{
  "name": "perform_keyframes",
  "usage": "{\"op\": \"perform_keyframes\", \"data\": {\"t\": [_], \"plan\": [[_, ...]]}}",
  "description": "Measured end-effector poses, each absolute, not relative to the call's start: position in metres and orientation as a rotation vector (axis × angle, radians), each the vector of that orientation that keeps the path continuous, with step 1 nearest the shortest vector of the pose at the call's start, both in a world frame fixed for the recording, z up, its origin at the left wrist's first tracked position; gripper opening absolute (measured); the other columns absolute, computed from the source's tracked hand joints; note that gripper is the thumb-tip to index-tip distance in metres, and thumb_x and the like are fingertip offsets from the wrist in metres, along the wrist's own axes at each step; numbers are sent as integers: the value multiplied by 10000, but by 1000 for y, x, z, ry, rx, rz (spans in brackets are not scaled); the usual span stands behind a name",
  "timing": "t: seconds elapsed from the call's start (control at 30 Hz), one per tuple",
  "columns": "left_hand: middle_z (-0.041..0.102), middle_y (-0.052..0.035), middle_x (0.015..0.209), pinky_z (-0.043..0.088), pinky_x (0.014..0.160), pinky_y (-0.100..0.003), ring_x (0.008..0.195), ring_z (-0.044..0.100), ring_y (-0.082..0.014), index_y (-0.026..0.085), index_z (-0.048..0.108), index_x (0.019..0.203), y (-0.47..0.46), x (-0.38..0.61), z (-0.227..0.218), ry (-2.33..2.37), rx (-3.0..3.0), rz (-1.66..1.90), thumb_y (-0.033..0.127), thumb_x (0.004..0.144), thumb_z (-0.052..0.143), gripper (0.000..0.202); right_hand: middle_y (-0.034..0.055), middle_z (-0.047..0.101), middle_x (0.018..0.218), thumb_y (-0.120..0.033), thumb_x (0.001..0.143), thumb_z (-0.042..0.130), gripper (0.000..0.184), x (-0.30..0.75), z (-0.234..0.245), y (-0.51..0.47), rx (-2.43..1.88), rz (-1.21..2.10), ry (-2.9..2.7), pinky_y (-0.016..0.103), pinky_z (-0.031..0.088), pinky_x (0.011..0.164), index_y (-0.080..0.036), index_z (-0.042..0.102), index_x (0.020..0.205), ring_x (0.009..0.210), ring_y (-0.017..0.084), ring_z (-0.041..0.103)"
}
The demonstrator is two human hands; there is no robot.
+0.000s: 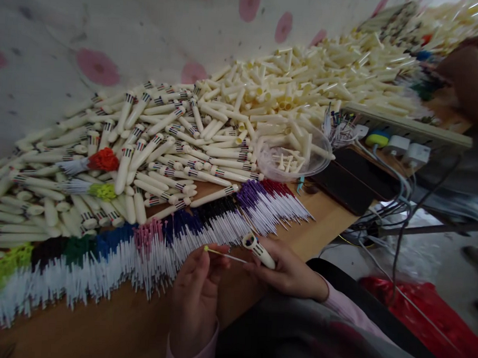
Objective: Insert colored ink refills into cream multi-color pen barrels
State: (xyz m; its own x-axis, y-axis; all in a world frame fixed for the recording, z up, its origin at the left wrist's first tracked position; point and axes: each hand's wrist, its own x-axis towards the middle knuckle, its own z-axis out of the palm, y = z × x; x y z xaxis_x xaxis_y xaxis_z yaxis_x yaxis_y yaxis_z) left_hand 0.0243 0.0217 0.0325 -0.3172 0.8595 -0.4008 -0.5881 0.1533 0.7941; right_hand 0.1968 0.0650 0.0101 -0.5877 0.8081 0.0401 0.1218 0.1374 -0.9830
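Between the thumb and fingers of my left hand (pixel 196 290) is a thin pen refill (pixel 227 256), white with a yellow end. Its far tip reaches toward my right hand (pixel 284 270), and I cannot tell whether those fingers touch it. My right hand is closed around a cream multicolour pen barrel (pixel 261 252), its slotted end pointing up and to the left. Just beyond both hands runs a long row of white refills (pixel 217 228), sorted by end colour: purple, dark red, black, dark blue, pink, blue, green and others.
Behind the refills lies a heap of cream pens (pixel 162 128) against a patterned wall. A clear plastic bowl (pixel 322 164) holds small cream parts. To its right are a dark phone (pixel 342 181) and a power strip (pixel 415 128) with trailing cables. Another person's arm (pixel 471 78) is at upper right.
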Motion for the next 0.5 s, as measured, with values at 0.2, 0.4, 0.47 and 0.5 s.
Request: {"op": "perform_keyframes", "data": {"t": [0.2, 0.4, 0.47, 0.5], "plan": [[771, -52, 765, 608, 607, -172, 627, 710, -127, 178, 784, 723, 21, 16, 35, 1142, 169, 1453, 365, 558, 925, 287, -50, 447, 674, -260, 927, 591, 218, 195, 8, 64, -858, 1458, -1840, 213, 350, 542, -198, 459, 766, 593, 93, 414], [773, -62, 788, 631, 628, -203, 669, 729, -157, 182, 790, 725, 17, 13, 36, 1119, 25, 1387, 282, 574, 898, 211, -46, 442, 685, -288, 932, 603, 253, 194, 8, 65, -853, 1444, -1860, 218, 347, 555, -202, 446, 753, 595, 96, 395], [769, -48, 764, 621, 609, -177, 646, 720, -142, 192, 787, 708, 15, 10, 43, 1191, 40, 1459, 300, 560, 902, 216, -38, 463, 711, -331, 925, 628, 266, 196, 9, 65, -865, 1440, -1880, 226, 354, 575, -199, 456, 772, 623, 102, 416], [770, -38, 765, 618, 611, -169, 648, 718, -137, 203, 785, 705, 14, 7, 46, 1226, 79, 1496, 322, 556, 909, 228, -34, 470, 726, -361, 924, 634, 257, 197, 10, 65, -876, 1446, -1885, 230, 354, 580, -199, 470, 810, 635, 107, 423]]}}
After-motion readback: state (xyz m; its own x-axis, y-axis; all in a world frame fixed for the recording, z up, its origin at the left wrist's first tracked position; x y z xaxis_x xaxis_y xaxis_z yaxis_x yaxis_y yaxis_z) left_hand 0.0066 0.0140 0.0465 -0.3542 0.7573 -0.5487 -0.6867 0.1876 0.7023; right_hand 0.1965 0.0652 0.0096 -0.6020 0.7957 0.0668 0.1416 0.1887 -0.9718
